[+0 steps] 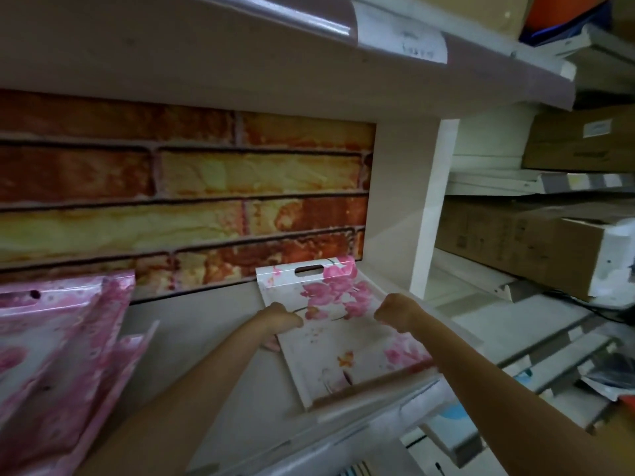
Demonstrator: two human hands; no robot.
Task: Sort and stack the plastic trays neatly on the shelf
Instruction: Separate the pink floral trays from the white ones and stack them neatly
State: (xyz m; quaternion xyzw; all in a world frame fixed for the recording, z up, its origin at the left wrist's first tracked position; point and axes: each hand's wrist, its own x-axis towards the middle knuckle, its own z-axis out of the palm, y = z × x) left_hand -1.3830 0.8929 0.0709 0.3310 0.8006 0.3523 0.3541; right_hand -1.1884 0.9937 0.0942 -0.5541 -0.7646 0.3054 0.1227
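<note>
Right, the white tray [343, 324] with pink flowers lies flat on the shelf [206, 338], its slotted handle end pointing toward the back and its near end at the shelf's front edge. My left hand [280, 319] is on the tray's left rim, fingers curled over the edge and gripping it, with what looks like a fingertip showing just under the rim. My right hand [395, 310] is on the tray's right rim, closed like a fist around that edge; I take it as a grip on the tray, though the fingers themselves are turned away from me.

Left of the tray, well apart across bare shelf, a loose pile of pink patterned trays [58, 345] sits tilted and unevenly stacked. Behind the tray, a panel printed like orange and yellow brick [185, 197] stands against the back of the shelf. Above the tray runs the underside of the upper shelf [240, 60], with a paper label [402, 32] hanging at its front edge. Right of the tray a white upright [429, 207] closes the bay, and beyond it further shelves hold cardboard boxes [522, 249].
</note>
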